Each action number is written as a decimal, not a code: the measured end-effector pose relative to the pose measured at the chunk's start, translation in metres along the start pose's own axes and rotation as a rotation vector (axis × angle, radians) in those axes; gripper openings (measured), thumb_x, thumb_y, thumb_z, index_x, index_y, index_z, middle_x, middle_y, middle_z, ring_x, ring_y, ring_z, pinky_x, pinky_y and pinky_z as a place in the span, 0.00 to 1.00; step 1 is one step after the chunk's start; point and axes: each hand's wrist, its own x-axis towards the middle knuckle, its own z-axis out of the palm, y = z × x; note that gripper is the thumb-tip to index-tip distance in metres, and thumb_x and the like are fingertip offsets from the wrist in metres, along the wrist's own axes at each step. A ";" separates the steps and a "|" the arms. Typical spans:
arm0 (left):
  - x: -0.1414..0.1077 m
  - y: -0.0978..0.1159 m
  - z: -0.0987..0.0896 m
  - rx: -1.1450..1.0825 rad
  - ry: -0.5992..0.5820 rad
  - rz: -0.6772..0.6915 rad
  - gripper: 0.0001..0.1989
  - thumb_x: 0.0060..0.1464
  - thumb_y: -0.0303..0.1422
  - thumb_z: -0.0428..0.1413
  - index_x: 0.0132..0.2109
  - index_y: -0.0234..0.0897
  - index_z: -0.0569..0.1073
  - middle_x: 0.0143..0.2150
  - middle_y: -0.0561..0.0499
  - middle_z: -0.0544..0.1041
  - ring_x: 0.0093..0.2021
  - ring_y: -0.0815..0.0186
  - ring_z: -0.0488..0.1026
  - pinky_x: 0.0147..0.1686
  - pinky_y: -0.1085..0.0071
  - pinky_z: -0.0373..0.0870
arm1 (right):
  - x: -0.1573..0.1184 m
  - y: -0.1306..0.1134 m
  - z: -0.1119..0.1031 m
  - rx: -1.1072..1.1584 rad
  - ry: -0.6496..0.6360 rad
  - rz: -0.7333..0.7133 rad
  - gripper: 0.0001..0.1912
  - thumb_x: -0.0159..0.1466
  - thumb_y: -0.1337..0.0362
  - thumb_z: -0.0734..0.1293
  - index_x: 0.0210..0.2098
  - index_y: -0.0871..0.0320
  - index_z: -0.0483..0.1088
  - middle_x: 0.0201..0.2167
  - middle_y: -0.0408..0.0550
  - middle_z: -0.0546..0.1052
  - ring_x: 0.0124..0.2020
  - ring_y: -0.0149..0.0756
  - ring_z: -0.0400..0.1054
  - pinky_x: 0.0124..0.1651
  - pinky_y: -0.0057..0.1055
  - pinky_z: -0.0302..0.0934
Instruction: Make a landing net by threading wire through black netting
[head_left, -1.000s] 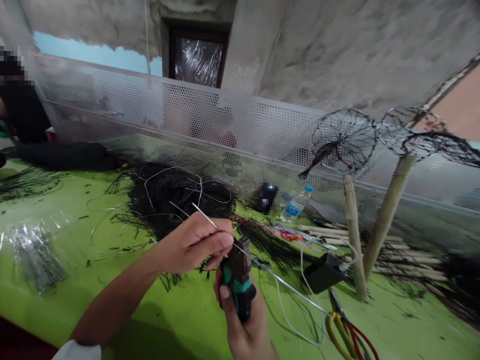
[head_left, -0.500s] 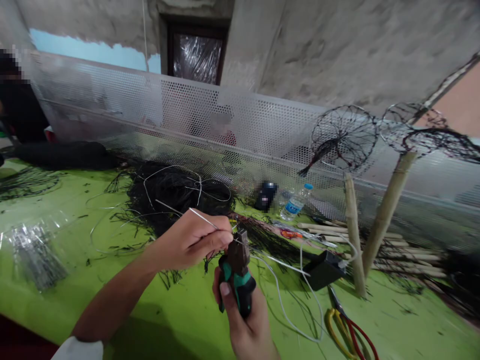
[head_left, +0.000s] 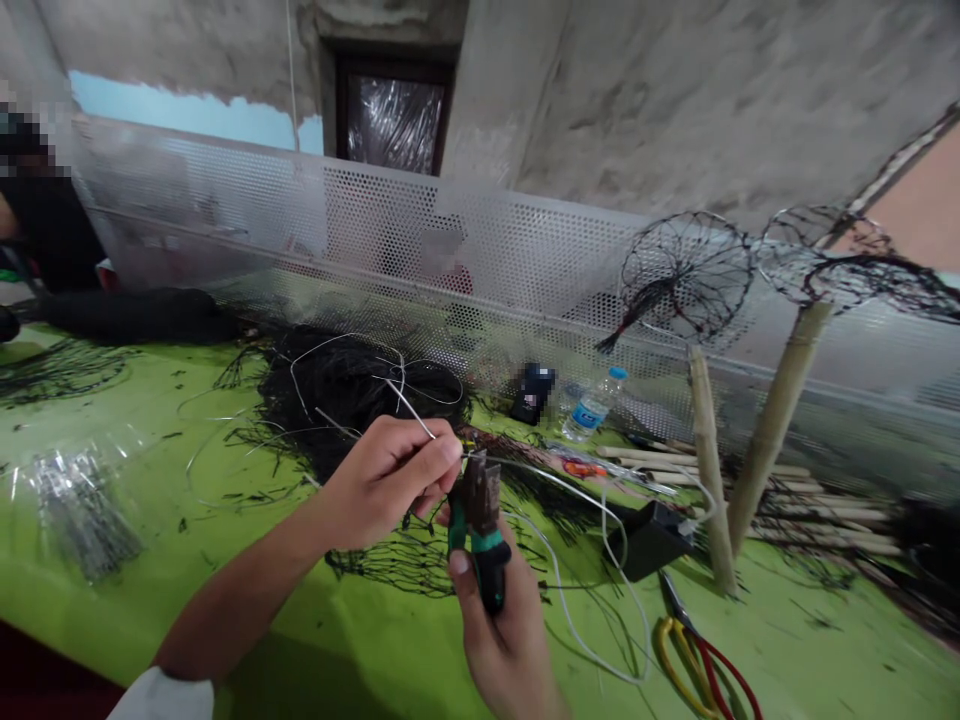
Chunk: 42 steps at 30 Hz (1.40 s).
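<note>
My right hand (head_left: 506, 610) is wrapped round the green-and-black handles of a pair of pliers (head_left: 481, 500), jaws pointing up and slightly parted. My left hand (head_left: 397, 470) pinches a thin metal wire (head_left: 411, 408) between thumb and fingers. One end of the wire sticks up to the left of the fingers; the part past the fingertips reaches the pliers' jaws. Whether the jaws touch it I cannot tell. Behind my left hand lies a heap of black netting (head_left: 337, 385) with loops of wire across it. A piece of netting (head_left: 397, 565) spreads below my hands.
Scissors (head_left: 694, 655) with yellow and red handles lie at right, near a black box (head_left: 649, 540) with a white cable. Bamboo posts (head_left: 780, 430) hold round wire-and-net frames (head_left: 688, 275). A water bottle (head_left: 589, 405) stands behind. Plastic-wrapped metal pieces (head_left: 82, 510) lie left. A person (head_left: 52, 220) is at far left.
The pliers' jaws have opened somewhat and the tool has turned a little. The wire end in my left hand has swung more upright. More netting shows below my hands.
</note>
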 end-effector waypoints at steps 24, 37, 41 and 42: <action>-0.008 0.004 0.014 -0.054 -0.021 -0.036 0.21 0.74 0.37 0.50 0.30 0.35 0.68 0.23 0.58 0.65 0.22 0.77 0.63 0.23 0.78 0.60 | 0.009 0.005 0.008 -0.528 0.293 -0.159 0.42 0.68 0.68 0.63 0.78 0.52 0.48 0.56 0.61 0.76 0.48 0.49 0.76 0.40 0.41 0.76; -0.004 -0.002 0.014 0.296 0.085 0.148 0.19 0.75 0.36 0.47 0.32 0.37 0.67 0.24 0.56 0.67 0.23 0.74 0.63 0.25 0.75 0.60 | 0.009 -0.005 0.007 -0.498 0.230 -0.091 0.39 0.70 0.64 0.63 0.78 0.51 0.49 0.57 0.61 0.77 0.40 0.49 0.79 0.30 0.37 0.73; 0.002 -0.004 0.014 0.587 0.149 0.422 0.15 0.73 0.29 0.48 0.33 0.38 0.64 0.25 0.57 0.66 0.24 0.74 0.63 0.26 0.75 0.60 | 0.009 -0.010 0.005 -0.438 0.193 -0.102 0.37 0.71 0.64 0.62 0.77 0.51 0.50 0.61 0.60 0.76 0.41 0.48 0.81 0.30 0.35 0.73; 0.003 -0.006 0.013 0.653 0.169 0.492 0.14 0.72 0.27 0.48 0.34 0.38 0.65 0.25 0.57 0.67 0.25 0.73 0.64 0.26 0.75 0.60 | 0.009 -0.012 0.004 -0.416 0.183 -0.107 0.36 0.72 0.64 0.62 0.77 0.52 0.50 0.62 0.60 0.76 0.43 0.48 0.81 0.32 0.35 0.74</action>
